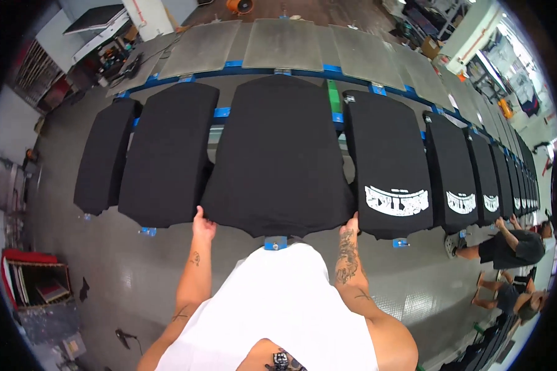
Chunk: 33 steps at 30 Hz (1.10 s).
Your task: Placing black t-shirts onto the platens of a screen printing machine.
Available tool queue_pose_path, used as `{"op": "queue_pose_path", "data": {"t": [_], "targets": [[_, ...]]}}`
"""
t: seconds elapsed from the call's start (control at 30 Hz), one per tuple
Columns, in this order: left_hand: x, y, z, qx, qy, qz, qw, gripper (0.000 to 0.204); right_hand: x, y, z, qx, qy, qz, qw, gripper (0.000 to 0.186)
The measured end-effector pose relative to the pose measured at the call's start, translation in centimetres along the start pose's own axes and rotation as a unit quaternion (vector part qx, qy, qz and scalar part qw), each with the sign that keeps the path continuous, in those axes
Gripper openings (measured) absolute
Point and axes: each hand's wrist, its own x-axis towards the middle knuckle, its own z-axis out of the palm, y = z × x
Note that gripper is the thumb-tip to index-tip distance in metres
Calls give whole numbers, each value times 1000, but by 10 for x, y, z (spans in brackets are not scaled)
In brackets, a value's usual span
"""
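Note:
A black T-shirt [275, 154] lies stretched over the middle platen, just in front of me. My left hand [203, 224] grips its lower left corner, thumb raised and fingers partly hidden by the cloth. At the lower right corner my right hand [349, 224] holds the same shirt, its fingertips mostly hidden. A blue bracket [275, 243] shows below the hem, between my forearms. Black shirts on neighbouring platens flank this one: a plain one [164, 151] at left, one with a white print [387, 161] at right.
Bare metal platens [281, 43] line the rail's far side. More printed shirts [452, 167] run off rightward, where two co-workers [520, 247] [517, 297] stand. A red-and-wood rack [37, 278] and a black hand tool with a cord [124, 339] are at lower left. A pillar [470, 43] rises behind.

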Motion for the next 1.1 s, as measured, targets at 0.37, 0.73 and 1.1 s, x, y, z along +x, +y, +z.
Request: {"op": "queue_pose_path", "data": {"t": [0.37, 0.73, 1.1], "targets": [[7, -12, -7, 62, 166, 100, 979, 25, -7, -10, -6, -34, -62, 11, 997, 61], [-4, -4, 1, 157, 123, 86, 976, 27, 37, -2, -11, -58, 47, 24, 997, 65], [5, -29, 0, 624, 207, 274, 702, 18, -1, -11, -1, -585, -23, -117, 803, 34]]}}
